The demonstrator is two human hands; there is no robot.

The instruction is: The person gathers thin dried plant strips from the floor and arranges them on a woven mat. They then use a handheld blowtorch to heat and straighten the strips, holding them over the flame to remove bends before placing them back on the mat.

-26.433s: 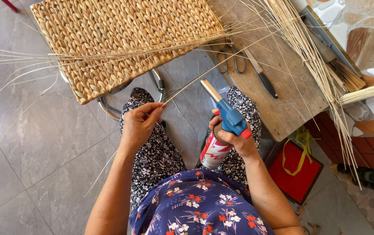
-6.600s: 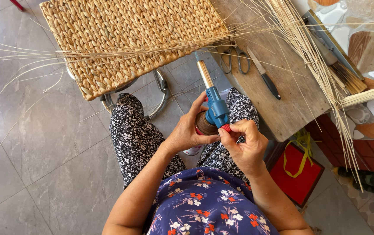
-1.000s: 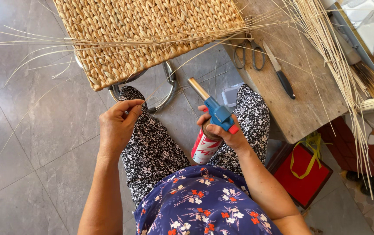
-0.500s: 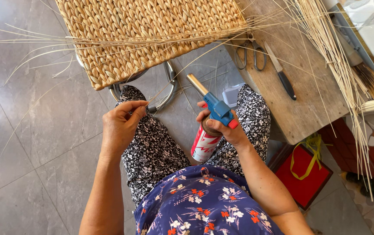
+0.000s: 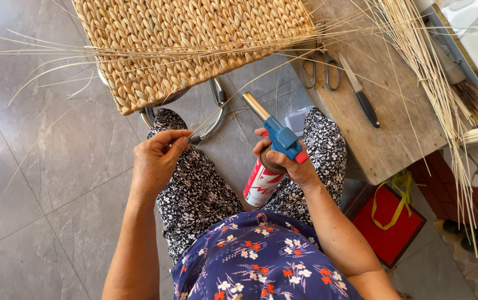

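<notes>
Right hand [image 5: 286, 166]: grip closed around the neck of a gas torch [image 5: 275, 139], blue head with brass nozzle pointing up and away, red-and-white canister [image 5: 261, 186] below, resting between the knees. No flame can be made out at the nozzle. Left hand [image 5: 158, 158]: grip pinched shut, thumb against fingers, on the near end of a thin straw [image 5: 233, 94] that runs up and to the right, passing just beside the nozzle toward the bench [image 5: 394, 150]. Beyond the hands, a woven mat [image 5: 189, 44] lies on a metal-framed stool [image 5: 217, 111]; its weave looks complete across the visible face, but many loose straw ends stick out along the near edge and to the left, so finishing of the stray ends appears outstanding. On the bench: scissors [image 5: 321, 69], a knife [image 5: 360, 91], a straw bundle [image 5: 428, 72] unused. A red bag [image 5: 389, 222] sits on the floor under the bench.
</notes>
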